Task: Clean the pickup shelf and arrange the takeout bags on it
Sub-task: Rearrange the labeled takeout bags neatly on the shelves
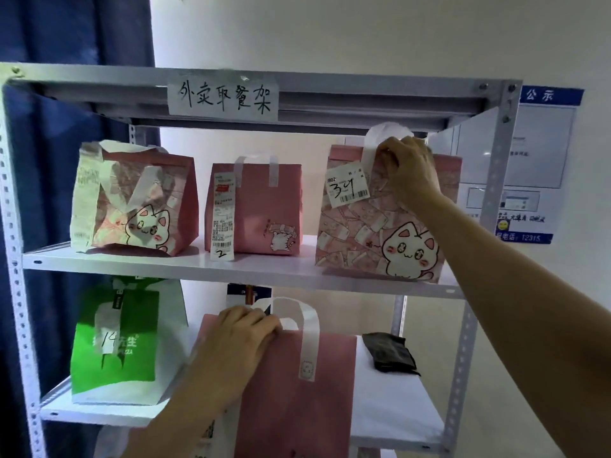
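A plain pink bag (pixel 297 385), its base cut off below, hides part of the lower shelf (pixel 396 414); left hand (pixel 238 338) grips its top, right hand (pixel 408 168) pinches the cat-print bag (pixel 373 233) handle on the middle shelf (pixel 264 269).

White-painted perforated metal shelf frame (pixel 496 180): smooth, faint sheen; shelf boards same finish. Handwritten white paper label (pixel 223 97) taped to top rail: matt. Pink cat-print takeout bag with white strap handles (pixel 380 233): looks like paper, matt; printed paper ticket (pixel 347 184) stuck on front. Plain pink takeout bag (pixel 297 391) on lower board: matt, smooth. Green-and-white takeout bag (pixel 112 345): matt, creased. Dark folded cloth (pixel 390 355): rough, dull. Dark blue curtain (pixel 76 31): cloth, soft folds.
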